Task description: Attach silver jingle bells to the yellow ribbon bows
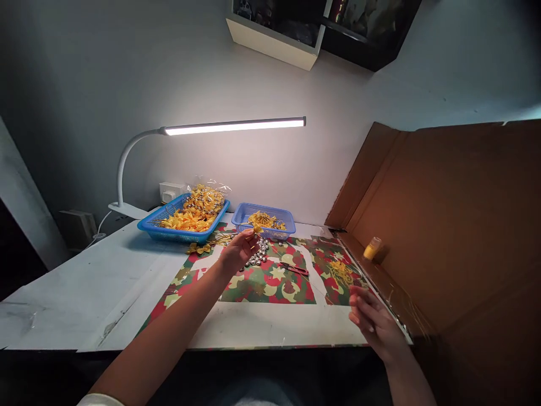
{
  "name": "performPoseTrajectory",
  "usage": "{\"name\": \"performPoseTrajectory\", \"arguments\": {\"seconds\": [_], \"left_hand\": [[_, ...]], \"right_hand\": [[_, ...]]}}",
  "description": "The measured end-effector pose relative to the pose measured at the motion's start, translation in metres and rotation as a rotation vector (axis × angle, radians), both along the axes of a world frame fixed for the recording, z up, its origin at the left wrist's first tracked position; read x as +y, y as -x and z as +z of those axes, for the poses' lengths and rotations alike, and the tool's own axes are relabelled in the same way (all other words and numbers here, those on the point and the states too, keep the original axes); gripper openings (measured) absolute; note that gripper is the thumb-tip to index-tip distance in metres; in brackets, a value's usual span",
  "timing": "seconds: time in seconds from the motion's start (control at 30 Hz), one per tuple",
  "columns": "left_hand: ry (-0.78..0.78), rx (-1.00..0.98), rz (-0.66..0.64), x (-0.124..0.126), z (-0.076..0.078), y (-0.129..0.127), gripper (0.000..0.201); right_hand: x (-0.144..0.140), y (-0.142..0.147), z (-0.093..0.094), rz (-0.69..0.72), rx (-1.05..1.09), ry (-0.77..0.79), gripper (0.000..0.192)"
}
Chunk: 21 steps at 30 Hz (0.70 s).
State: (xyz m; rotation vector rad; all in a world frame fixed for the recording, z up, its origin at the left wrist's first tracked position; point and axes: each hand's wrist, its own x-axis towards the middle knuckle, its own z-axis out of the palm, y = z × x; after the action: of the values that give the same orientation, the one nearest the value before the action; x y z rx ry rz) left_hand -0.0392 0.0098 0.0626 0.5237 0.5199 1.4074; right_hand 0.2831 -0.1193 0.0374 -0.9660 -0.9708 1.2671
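My left hand (240,249) is raised over the middle of the table, its fingertips pinching a small yellow ribbon bow (257,228). Just behind and below it lies a pile of silver bells (258,254). Low at the right, over the table's front edge, my right hand (374,321) has its fingers curled together; whether something thin is between them is too small to tell. Nearest to that hand is a bunch of yellow thread-like strands (339,273). Between the two hands, red-handled snips (295,269) rest on the patterned sheet (270,291).
At the back left stands a blue basket (163,232) heaped with yellow bows. Beside it is a smaller blue basket (287,232) with yellow pieces. A lit lamp (234,126) hangs above. Cardboard (456,225) walls the right side, with a yellow spool (372,248) on its ledge.
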Motion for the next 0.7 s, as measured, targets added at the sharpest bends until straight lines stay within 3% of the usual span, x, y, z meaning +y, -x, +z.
{"name": "performPoseTrajectory", "arguments": {"seconds": [0.1, 0.2, 0.43, 0.53, 0.7], "left_hand": [[-0.056, -0.070, -0.073, -0.007, 0.001, -0.005, 0.011], [-0.134, -0.053, -0.164, -0.013, 0.001, -0.010, 0.012], [-0.267, -0.056, -0.349, -0.029, 0.000, -0.012, 0.024], [-0.303, -0.042, -0.499, -0.034, -0.004, -0.014, 0.029], [-0.393, 0.098, -0.857, -0.046, -0.024, -0.031, 0.034]], "right_hand": [[0.028, -0.004, -0.018, -0.001, -0.044, 0.110, 0.035], [0.062, -0.003, -0.028, -0.134, -0.098, 0.125, 0.039], [0.130, 0.023, -0.020, -0.308, -0.427, -0.004, 0.027], [0.158, 0.035, -0.020, -0.392, -0.559, -0.045, 0.015], [0.195, 0.050, -0.036, -0.435, -0.527, 0.019, 0.008]]}}
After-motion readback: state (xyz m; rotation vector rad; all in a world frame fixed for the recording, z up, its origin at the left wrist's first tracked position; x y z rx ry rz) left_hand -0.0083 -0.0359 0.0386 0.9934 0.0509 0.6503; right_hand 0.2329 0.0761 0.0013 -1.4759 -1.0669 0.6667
